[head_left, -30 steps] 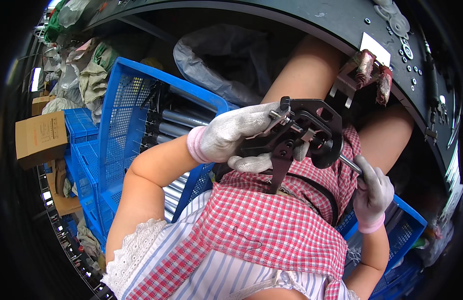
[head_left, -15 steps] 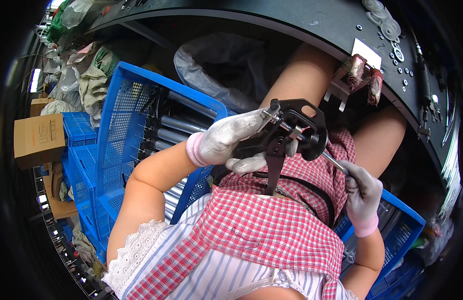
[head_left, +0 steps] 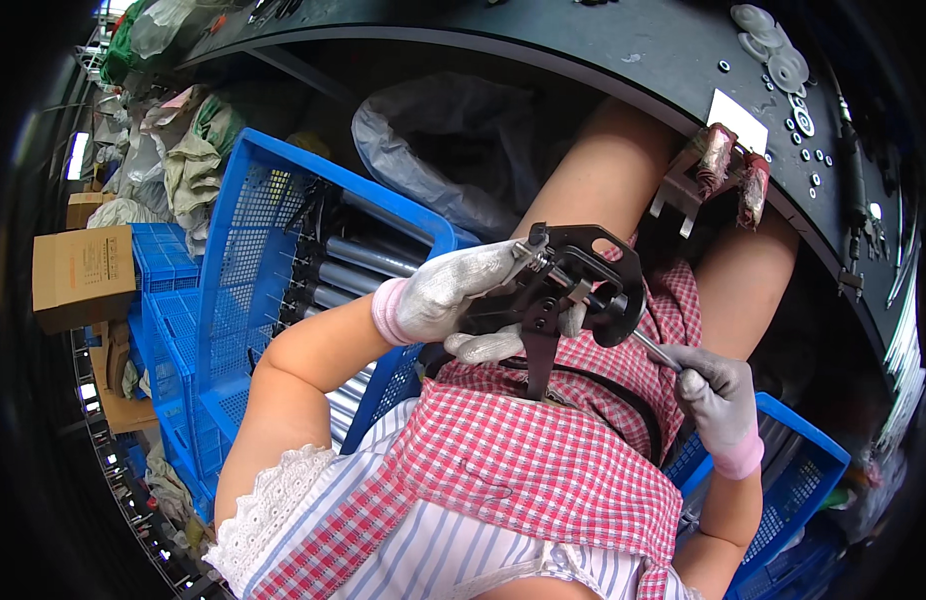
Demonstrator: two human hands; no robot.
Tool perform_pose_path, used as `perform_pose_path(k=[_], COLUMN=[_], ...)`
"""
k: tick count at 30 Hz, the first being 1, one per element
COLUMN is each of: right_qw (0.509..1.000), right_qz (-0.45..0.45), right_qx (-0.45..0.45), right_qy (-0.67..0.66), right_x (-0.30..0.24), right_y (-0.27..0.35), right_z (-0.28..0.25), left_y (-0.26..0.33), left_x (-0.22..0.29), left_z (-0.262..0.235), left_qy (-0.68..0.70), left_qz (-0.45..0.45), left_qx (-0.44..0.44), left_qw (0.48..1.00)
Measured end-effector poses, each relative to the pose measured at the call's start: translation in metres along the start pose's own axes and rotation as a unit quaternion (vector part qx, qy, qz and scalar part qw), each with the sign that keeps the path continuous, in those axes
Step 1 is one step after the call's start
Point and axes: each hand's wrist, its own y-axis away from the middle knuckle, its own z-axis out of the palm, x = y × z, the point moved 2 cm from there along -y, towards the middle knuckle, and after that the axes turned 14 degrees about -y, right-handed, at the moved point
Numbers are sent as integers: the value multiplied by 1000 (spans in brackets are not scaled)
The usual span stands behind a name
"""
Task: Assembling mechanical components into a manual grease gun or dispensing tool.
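In front of my lap, a black metal bracket assembly (head_left: 623, 275) with an oval slot and a small spring (head_left: 531, 258) is gripped by my left hand (head_left: 445, 295). The glove on that hand is white with a pink cuff, and its fingers pass partly behind the metal. My right hand (head_left: 718, 400), gloved alike, is closed around the outer end of a thin steel rod (head_left: 657, 348). The rod slants up and left into the assembly. A flat black arm (head_left: 540, 362) of the assembly points down toward the checked apron (head_left: 543, 450).
A blue crate (head_left: 338, 172) with metal tubes (head_left: 358, 278) stands at my left, another blue crate (head_left: 798, 430) at my right. Ahead runs a dark workbench (head_left: 643, 50) bearing washers and plastic discs (head_left: 786, 72). Two wrapped handles (head_left: 718, 158) jut from its edge. A cardboard box (head_left: 83, 275) sits far left.
The assembly has come slightly down and to the left in the view. My right hand has shifted slightly left with the rod, and its fingers sit differently on it.
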Motion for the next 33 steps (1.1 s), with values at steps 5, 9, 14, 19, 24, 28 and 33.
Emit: perform_pose_path(k=[5,9,14,19,24,28,33], right_qw=[760,761,838,926,989,987,874], right_qz=[-362,-378,-287,-192,36,-21,-216], right_qx=[162,189,132,60,-124,-97,35], right_qy=[514,493,445,320,72,123,433], right_x=[-1,16,23,5,0,-1,-8], right_y=[-2,-4,-4,-8,-15,-14,-7], right_z=[14,13,11,3,-25,-17,-11], left_y=[1,4,5,5,-8,-6,-10], left_x=[9,12,-16,-11,15,14,11], left_z=[8,15,-13,-11,26,19,17], left_qy=[-78,-68,67,-22,-214,-195,-180], left_qz=[-51,-32,11,-72,-131,-132,-131], left_qx=[136,134,-62,-18,157,113,138], left_qw=[986,988,996,997,955,965,965])
